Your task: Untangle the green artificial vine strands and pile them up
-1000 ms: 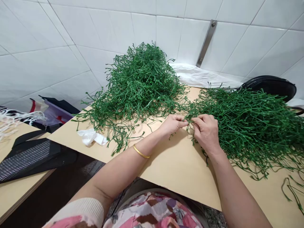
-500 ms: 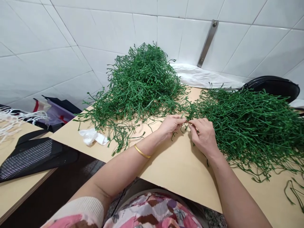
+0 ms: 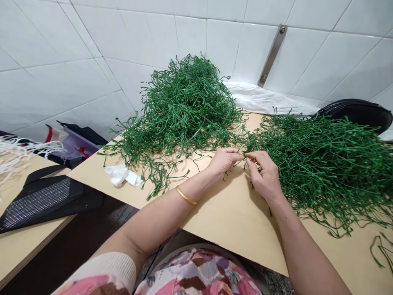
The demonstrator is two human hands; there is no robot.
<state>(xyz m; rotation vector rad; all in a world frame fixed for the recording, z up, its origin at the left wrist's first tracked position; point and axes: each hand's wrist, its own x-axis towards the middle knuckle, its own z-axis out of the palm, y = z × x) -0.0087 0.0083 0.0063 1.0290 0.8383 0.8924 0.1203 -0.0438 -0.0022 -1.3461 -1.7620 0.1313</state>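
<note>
My left hand [image 3: 226, 160] and my right hand [image 3: 263, 174] meet fingertip to fingertip above the table. Both are closed in a pinch on a thin green cord [image 3: 227, 175], whose end dangles below the left fingers. Much of this cord is hidden by the fingers. Behind my left hand rises a tall tangled heap of green cords [image 3: 188, 104] with small knots or tips at their ends. A second, flatter heap of green cords [image 3: 331, 159] lies right beside my right hand. A few loose cords [image 3: 158, 174] spread out left of my left hand.
A crumpled white tissue or plastic piece [image 3: 121, 175] lies near the table's [image 3: 221, 217] left edge. A black bag [image 3: 356, 112] and white sheeting [image 3: 264, 98] sit against the tiled wall. Across a gap at left, another table [image 3: 18, 262] bears white cords [image 3: 21, 151] and a black mesh item [image 3: 43, 200].
The hands stay pinched together at nearly the same spot; their fingers have shifted slightly around the cord. The whole view has drifted a little.
</note>
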